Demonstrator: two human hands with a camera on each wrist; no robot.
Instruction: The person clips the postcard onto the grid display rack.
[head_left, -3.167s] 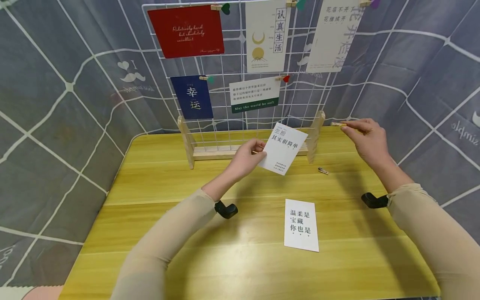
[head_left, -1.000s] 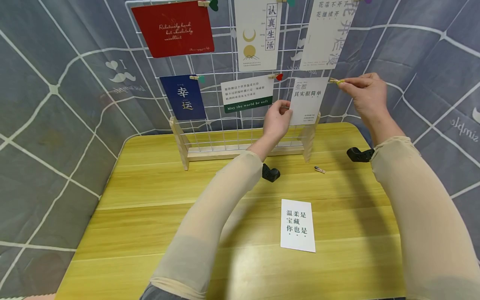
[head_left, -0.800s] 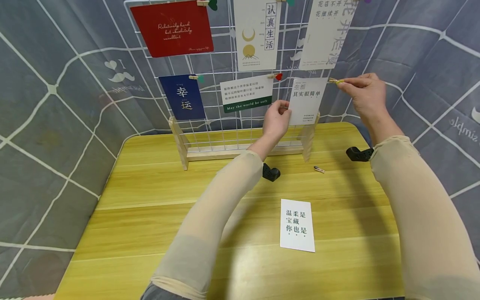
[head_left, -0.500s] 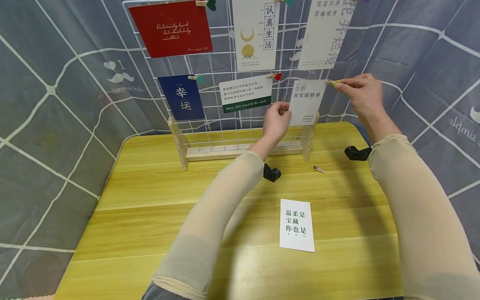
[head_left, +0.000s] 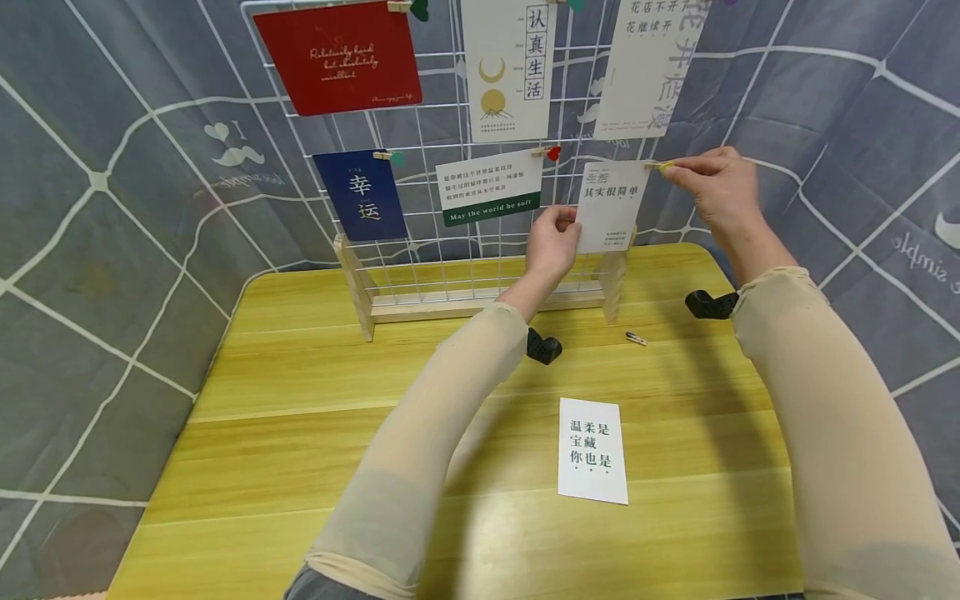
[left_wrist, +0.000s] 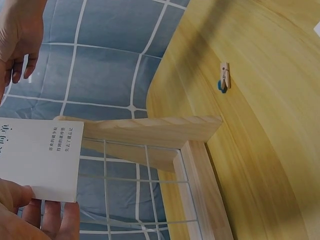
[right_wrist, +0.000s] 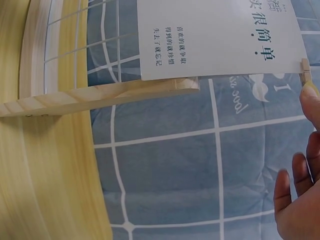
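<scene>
My left hand (head_left: 551,247) pinches the left edge of a white card (head_left: 609,221) with Chinese lettering, holding it upright against the lower right of the white wire grid rack (head_left: 480,310). My right hand (head_left: 716,185) pinches a small wooden clothespin (right_wrist: 305,71) with a yellow end. That clothespin sits at the card's upper right corner, its tip overlapping the card's edge in the right wrist view. The left wrist view shows the thumb on the card's printed face and several fingers behind it.
A red card (head_left: 341,58), a blue card (head_left: 360,200) and several others hang clipped on the rack. On the table lie a loose clothespin (head_left: 636,338) and another white card (head_left: 592,487). Grey grid-patterned cloth (head_left: 112,333) surrounds the table.
The left hand has lifted the card from over the table up to the rack. The right hand has brought the clothespin up and left to the card's corner, edging closer over the last second.
</scene>
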